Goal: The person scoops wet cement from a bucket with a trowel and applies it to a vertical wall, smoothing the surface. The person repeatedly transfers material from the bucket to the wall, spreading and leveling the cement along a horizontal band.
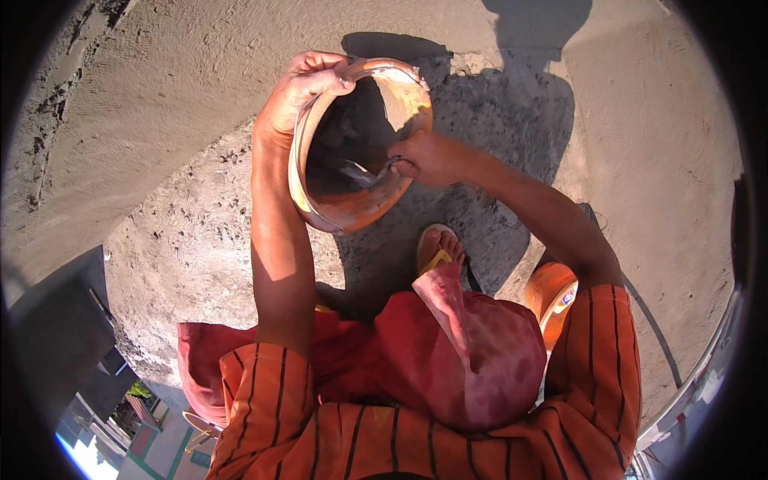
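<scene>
An orange bucket (360, 212), smeared with grey along its rim, is tilted so that its mouth faces me. My left hand (306, 90) is closed over the upper left of the rim, thumb on the near side. Inside, the bucket is mostly in shadow, with greyish residue on the wall. My right hand (428, 157) reaches in at the right side, fingers wrapped round the handle of a small trowel (360, 174). Its pale metal blade lies inside the bucket near the lower wall; part of the tool is hidden by shadow and my fingers.
A second orange bucket (548, 292) stands beside my right elbow. Rough grey concrete (208, 232) lies beneath me, and smoother plastered surfaces (176, 104) curve round it. My sandalled foot (440, 248) is below the held bucket. At the lower left, building parts show beyond an edge.
</scene>
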A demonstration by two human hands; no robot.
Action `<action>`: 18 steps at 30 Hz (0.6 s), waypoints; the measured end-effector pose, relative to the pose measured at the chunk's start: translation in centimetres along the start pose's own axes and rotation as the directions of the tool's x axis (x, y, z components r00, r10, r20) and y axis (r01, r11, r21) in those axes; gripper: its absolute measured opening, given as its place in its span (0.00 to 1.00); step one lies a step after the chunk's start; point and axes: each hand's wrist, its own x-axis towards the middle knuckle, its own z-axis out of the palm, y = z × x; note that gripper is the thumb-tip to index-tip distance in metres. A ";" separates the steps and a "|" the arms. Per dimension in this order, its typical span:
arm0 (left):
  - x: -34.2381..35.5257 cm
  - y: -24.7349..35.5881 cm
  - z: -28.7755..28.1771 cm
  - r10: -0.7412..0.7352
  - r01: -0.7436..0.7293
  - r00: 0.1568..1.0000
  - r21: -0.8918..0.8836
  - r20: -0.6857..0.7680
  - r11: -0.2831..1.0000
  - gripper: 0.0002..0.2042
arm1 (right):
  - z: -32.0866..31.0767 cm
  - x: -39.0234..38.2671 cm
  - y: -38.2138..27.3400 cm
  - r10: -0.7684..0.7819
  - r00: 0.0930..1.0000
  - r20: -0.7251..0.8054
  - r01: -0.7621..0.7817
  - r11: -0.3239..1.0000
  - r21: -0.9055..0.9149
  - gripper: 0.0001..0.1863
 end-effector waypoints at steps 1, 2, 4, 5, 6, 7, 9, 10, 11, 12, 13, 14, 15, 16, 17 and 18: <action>0.2 -0.1 0.1 0.021 -0.021 1.000 -0.008 -0.008 1.000 0.07 | 0.3 0.0 0.4 -0.048 0.999 -0.003 0.048 0.997 0.058 0.13; 0.5 -0.3 0.1 0.026 -0.026 1.000 -0.002 0.002 1.000 0.06 | 0.5 -0.2 0.7 -0.095 0.995 -0.011 0.095 0.989 0.114 0.14; 0.6 0.0 0.9 -0.006 0.006 1.000 -0.008 0.027 1.000 0.05 | 1.0 -1.4 -0.4 0.220 0.955 0.200 -0.290 0.838 0.463 0.15; 0.8 0.8 1.7 -0.006 0.006 0.999 -0.004 0.048 1.000 0.05 | 0.7 -1.9 -1.5 0.329 0.888 0.322 -0.459 0.677 0.575 0.16; 1.0 0.6 2.0 0.005 -0.005 1.000 0.018 -0.016 1.000 0.04 | 1.7 -2.5 -1.5 0.280 0.907 0.314 -0.420 0.567 0.708 0.16; 1.2 0.3 1.7 0.045 -0.044 0.999 0.015 -0.021 0.999 0.04 | 3.3 -3.2 -1.2 0.231 0.929 0.289 -0.365 0.446 0.817 0.16; 1.0 -0.2 0.5 0.059 -0.056 0.987 0.025 -0.146 0.998 0.05 | 5.2 -4.1 -2.4 0.265 0.921 0.284 -0.349 0.244 0.905 0.15; 0.9 -0.5 0.0 0.087 -0.083 0.978 0.030 -0.191 0.996 0.05 | 6.1 -4.6 -2.7 0.245 0.931 0.270 -0.315 0.167 0.934 0.15; 0.9 -0.6 -0.6 0.112 -0.107 0.965 0.035 -0.239 0.994 0.05 | 6.6 -5.0 -2.8 0.220 0.941 0.256 -0.280 0.087 0.956 0.15; 0.8 -0.2 -0.2 0.149 -0.148 0.943 0.025 -0.297 0.989 0.05 | 6.4 -5.6 -3.0 0.236 0.952 0.197 -0.214 0.051 0.975 0.14; 0.7 0.2 0.4 0.175 -0.181 0.921 0.015 -0.348 0.983 0.04 | 6.0 -6.5 -3.6 0.257 0.957 0.133 -0.140 0.009 0.990 0.14; 0.5 0.5 0.0 0.154 -0.172 0.940 -0.034 -0.305 0.984 0.04 | 5.4 -7.0 -4.0 0.272 0.959 0.078 -0.071 -0.038 0.997 0.14; 0.4 0.9 -0.7 0.133 -0.160 0.956 -0.082 -0.263 0.984 0.03 | 4.0 -7.4 -4.3 0.307 0.950 -0.052 0.062 -0.023 0.998 0.15; 0.1 0.9 -1.1 0.104 -0.136 0.968 -0.129 -0.228 0.982 0.04 | 2.8 -7.9 -4.7 0.335 0.926 -0.172 0.187 -0.014 0.982 0.17; -0.1 0.9 -0.7 0.107 -0.156 0.957 -0.166 -0.268 0.974 0.05 | 1.7 -8.3 -4.9 0.364 0.887 -0.283 0.305 -0.002 0.952 0.19; -0.2 0.9 -0.7 0.097 -0.150 0.957 -0.182 -0.272 0.972 0.05 | 0.5 -8.5 -4.3 0.324 0.831 -0.452 0.454 0.073 0.888 0.29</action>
